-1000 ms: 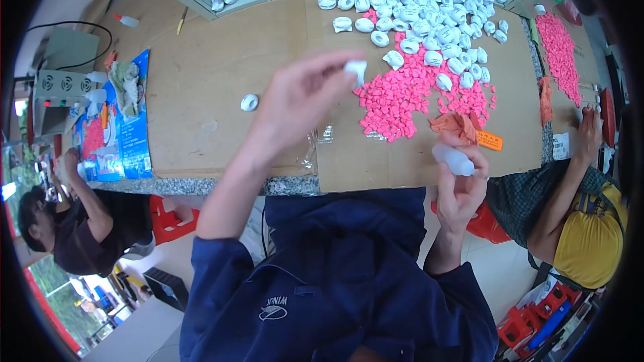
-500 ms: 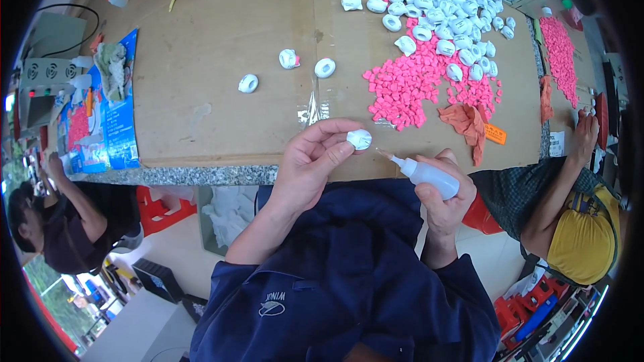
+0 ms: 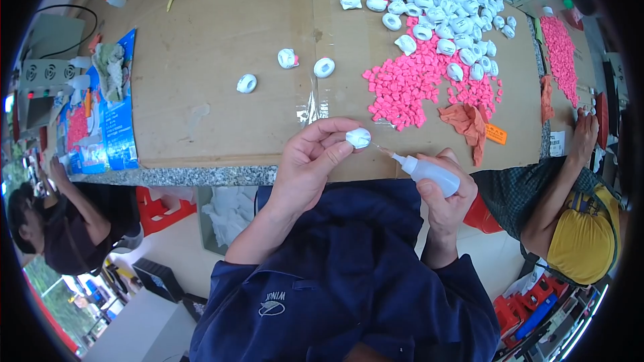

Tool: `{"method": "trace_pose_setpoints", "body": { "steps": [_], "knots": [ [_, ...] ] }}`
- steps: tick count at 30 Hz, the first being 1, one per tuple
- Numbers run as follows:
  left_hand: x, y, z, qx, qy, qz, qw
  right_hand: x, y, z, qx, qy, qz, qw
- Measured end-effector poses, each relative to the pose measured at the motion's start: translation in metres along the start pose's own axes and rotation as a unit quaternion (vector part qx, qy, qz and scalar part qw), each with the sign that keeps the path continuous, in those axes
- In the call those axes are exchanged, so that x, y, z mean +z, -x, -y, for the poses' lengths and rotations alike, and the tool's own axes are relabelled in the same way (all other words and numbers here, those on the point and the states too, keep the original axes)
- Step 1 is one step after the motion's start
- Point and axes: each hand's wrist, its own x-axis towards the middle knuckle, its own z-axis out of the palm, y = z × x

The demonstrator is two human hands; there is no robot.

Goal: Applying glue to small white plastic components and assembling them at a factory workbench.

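Observation:
Between the thumb and fingers of my left hand (image 3: 314,161) is a small white rounded piece (image 3: 359,137), held above the front of the cardboard-covered table. My right hand (image 3: 448,191) grips a translucent white squeeze bottle (image 3: 435,175), tilted so its fine nozzle points up and left. The thin tip (image 3: 377,145) reaches the white piece's right side; whether it touches cannot be made out. Beyond my hands lie single white pieces: one ring-shaped (image 3: 324,68), one with a pink bit in its side (image 3: 288,58), and another ring (image 3: 247,84).
A big heap of white pieces (image 3: 449,0) covers the far right, beside a pile of small pink pieces (image 3: 402,90). An orange cloth (image 3: 464,126) and an orange packet (image 3: 496,134) lie nearer. Blue sheeting (image 3: 121,131) is at left. One person sits on each side (image 3: 583,234).
The bottle's nozzle has moved slightly up and left, and its thin tip is now at the white piece. My left hand has hardly moved.

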Motion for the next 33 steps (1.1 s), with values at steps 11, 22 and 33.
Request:
{"method": "trace_pose_setpoints", "body": {
  "steps": [11, 22, 33],
  "knots": [
    [0.0, 0.001, -0.001, -0.009, -0.007, -0.005, 1.0, 0.004, -0.001, 0.002, 0.009, -0.001, 0.011, 1.0],
    [0.002, 0.003, -0.004, -0.014, 0.0, -0.008, 1.0, -0.009, -0.008, -0.009, 0.05, -0.033, -0.123, 0.991],
    [0.005, 0.009, -0.008, 0.003, -0.009, -0.02, 1.0, -0.003, -0.005, -0.034, -0.128, 0.08, -0.239, 0.959]
  ]
}}
